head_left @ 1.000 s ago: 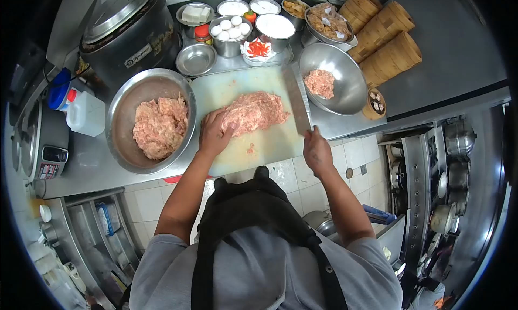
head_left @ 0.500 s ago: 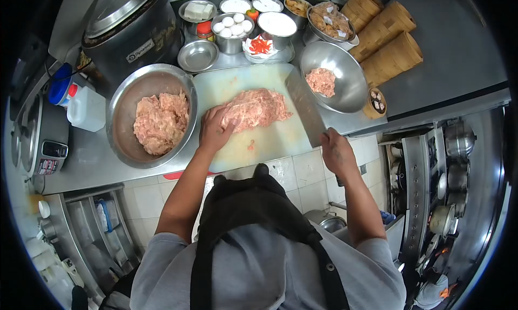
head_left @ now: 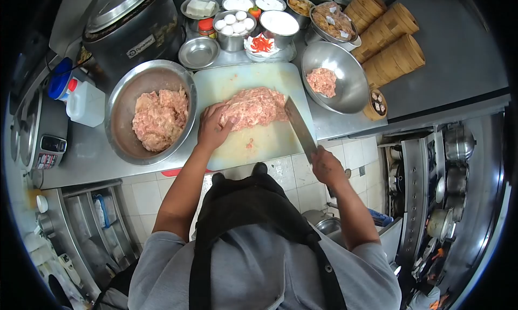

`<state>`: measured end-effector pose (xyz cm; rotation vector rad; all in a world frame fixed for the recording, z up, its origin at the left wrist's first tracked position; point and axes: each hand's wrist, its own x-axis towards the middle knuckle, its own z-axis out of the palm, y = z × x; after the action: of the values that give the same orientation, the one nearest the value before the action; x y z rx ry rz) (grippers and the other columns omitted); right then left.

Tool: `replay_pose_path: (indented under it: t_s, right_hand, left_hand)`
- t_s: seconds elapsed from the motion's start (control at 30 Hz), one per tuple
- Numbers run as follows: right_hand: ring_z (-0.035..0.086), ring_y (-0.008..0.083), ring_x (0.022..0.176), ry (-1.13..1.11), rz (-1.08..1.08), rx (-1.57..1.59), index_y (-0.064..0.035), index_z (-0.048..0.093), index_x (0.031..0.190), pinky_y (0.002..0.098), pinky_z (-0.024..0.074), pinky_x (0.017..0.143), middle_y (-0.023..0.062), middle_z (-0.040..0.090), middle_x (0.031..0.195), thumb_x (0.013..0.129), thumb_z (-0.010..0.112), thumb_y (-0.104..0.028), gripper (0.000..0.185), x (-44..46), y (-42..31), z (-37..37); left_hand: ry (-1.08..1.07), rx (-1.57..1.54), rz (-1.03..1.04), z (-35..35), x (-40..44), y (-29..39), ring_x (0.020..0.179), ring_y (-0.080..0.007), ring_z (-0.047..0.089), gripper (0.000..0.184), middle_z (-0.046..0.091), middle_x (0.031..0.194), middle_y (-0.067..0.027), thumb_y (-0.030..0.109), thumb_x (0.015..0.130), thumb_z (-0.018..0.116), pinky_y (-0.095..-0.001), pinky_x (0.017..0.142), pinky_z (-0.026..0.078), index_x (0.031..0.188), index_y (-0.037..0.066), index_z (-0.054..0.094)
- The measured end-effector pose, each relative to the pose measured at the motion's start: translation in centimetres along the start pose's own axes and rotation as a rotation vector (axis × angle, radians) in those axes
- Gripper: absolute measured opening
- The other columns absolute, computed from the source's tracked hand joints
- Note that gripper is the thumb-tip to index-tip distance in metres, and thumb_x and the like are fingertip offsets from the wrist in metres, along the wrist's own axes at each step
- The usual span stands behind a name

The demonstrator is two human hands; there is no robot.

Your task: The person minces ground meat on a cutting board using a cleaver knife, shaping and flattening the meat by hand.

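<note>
A long mound of minced meat (head_left: 252, 109) lies across the pale cutting board (head_left: 272, 144). My left hand (head_left: 214, 127) rests against its left end, fingers spread over the meat without gripping it. The handle of a cleaver (head_left: 301, 127) is wrapped in my right hand (head_left: 327, 166). Its broad blade stands edge-on at the right end of the mound; whether it touches the meat I cannot tell. A small scrap of meat (head_left: 249, 144) sits on the board below the mound.
Left of the board stands a large steel bowl (head_left: 116, 118) of minced meat; to the right, another steel bowl (head_left: 350, 78) holds a smaller lump. Behind are a pot of eggs (head_left: 233, 41), a dish of red slices (head_left: 262, 44) and bamboo steamers (head_left: 396, 59). A white jug (head_left: 86, 105) is far left.
The cleaver has swung left, from the board's right edge to the right end of the meat, its blade now turned edge-on. My left hand has stayed nearly still.
</note>
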<state>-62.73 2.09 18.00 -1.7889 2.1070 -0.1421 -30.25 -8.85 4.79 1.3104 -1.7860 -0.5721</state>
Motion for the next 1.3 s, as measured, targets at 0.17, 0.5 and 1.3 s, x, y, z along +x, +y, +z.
replay_pose_path:
  t_s: [0.17,0.5,1.3]
  right_hand:
    - [0.064,0.0477,0.082,0.091,0.056,0.065,0.0035,0.056,0.109,0.0524,0.051,0.076,0.0289,0.067,0.087,0.099,0.048,-0.024,0.031,-1.2,-2.3,-2.8]
    - [0.065,0.0451,0.086,0.119,0.023,0.149,0.0062,0.056,0.108,0.0524,0.0502,0.078,0.029,0.067,0.09,0.099,0.047,-0.024,0.032,-0.4,-3.1,-0.8]
    - [0.066,0.0459,0.083,-0.101,-0.132,-0.066,0.0058,0.055,0.111,0.051,0.0517,0.076,0.0299,0.066,0.084,0.099,0.044,-0.023,0.033,4.0,-3.0,-1.8]
  left_hand:
    - [0.032,0.026,0.079,0.0,-0.1,-0.8,0.117,-0.0305,0.053,0.038,0.059,0.126,-0.0101,0.013,0.082,0.065,-0.0398,0.101,0.038,0.119,0.003,0.062]
    - [0.036,0.026,0.046,0.1,0.1,-0.5,0.115,-0.0316,0.054,0.029,0.061,0.123,-0.0112,0.015,0.091,0.056,-0.0395,0.1,0.039,0.117,0.003,0.063]
    - [0.149,-0.085,0.042,0.7,-0.1,-1.9,0.107,-0.0309,0.058,0.026,0.062,0.117,-0.0129,0.004,0.081,0.06,-0.0368,0.092,0.046,0.107,0.001,0.063]
